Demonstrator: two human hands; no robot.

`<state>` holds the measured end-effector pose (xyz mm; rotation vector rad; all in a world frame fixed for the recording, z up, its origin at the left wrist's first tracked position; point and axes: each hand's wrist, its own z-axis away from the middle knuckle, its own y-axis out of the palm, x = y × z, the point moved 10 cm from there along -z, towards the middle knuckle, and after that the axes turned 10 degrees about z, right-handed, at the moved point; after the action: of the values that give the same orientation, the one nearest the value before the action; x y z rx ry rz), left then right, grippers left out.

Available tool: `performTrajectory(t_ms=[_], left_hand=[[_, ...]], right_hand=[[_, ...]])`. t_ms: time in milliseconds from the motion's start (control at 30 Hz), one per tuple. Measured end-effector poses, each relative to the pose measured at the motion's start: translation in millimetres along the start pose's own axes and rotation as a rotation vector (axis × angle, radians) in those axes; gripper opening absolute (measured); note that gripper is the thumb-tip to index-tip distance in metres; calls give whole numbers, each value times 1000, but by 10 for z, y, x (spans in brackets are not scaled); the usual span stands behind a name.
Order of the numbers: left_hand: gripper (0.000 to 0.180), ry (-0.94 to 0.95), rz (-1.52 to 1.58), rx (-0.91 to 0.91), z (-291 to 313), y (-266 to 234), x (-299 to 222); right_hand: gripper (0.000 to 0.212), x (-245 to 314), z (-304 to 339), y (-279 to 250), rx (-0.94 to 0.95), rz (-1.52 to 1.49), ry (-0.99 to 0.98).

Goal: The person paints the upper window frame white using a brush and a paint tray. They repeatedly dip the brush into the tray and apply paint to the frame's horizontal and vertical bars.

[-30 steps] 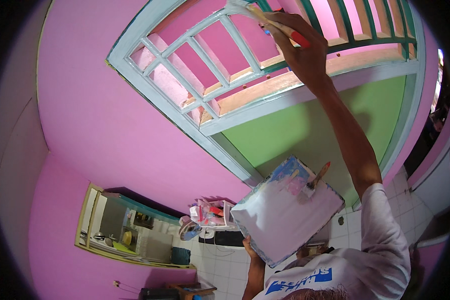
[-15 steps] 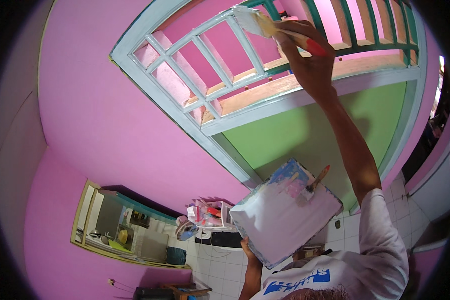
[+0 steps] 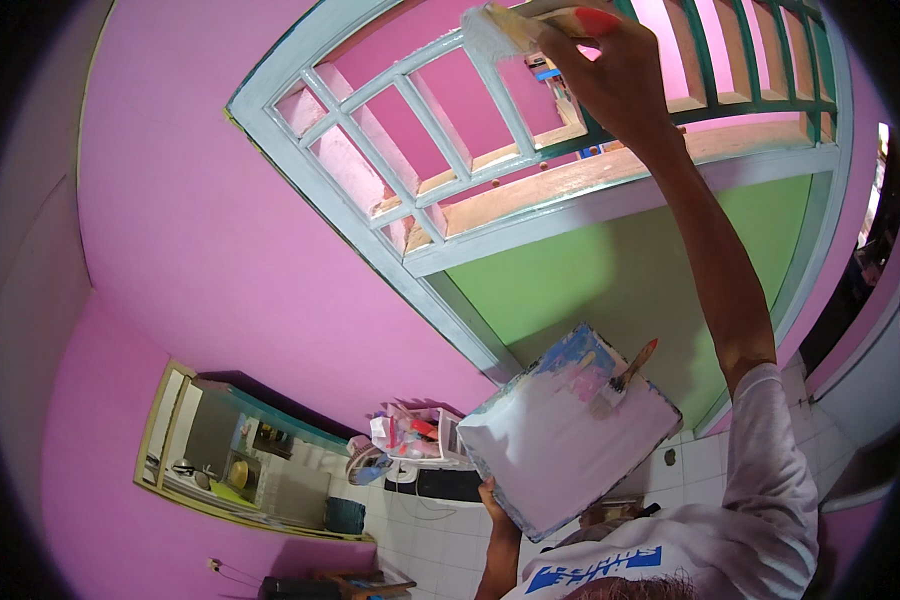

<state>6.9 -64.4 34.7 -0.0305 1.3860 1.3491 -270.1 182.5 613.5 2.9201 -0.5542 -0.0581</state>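
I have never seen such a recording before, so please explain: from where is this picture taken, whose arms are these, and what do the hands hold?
There is no machine here. A person wears a wide fisheye camera on the head, so straight edges look bent and the person's own arms come in from below. The person stands high up in a pink room; the tiled floor lies far below. The right hand reaches up and holds a paintbrush with its bristles against the white window grille above the doorway. The left hand holds from beneath a flat tray of white paint. A second, smaller brush lies in that tray. Down on the floor stands a small cluttered rack.
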Motion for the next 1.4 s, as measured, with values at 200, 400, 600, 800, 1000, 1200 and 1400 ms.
performTrajectory(t_ms=[200, 400, 600, 800, 1000, 1200, 1400], left_hand=[[66, 8, -36, 29, -101, 27, -15], [64, -3, -60, 46, -13, 283, -115], [65, -21, -46, -63, -29, -1, -46], [68, -92, 58, -68, -157, -139, 123], [63, -64, 91, -105, -88, -84, 86], [69, -71, 133, -36, -142, -140, 157], [76, -64, 91, 53, -64, 17, 113]], right_hand=[[5, 47, -119, -90, -85, 246, -171], [14, 109, -534, 91, 315, 107, -231], [15, 9, -694, 463, 647, -49, 201], [17, -38, -802, 414, 602, 41, 40], [18, -42, -852, 240, 754, 263, 158], [22, 93, -1083, 219, 726, 509, -87], [20, 708, -847, 440, 666, 301, -332]])
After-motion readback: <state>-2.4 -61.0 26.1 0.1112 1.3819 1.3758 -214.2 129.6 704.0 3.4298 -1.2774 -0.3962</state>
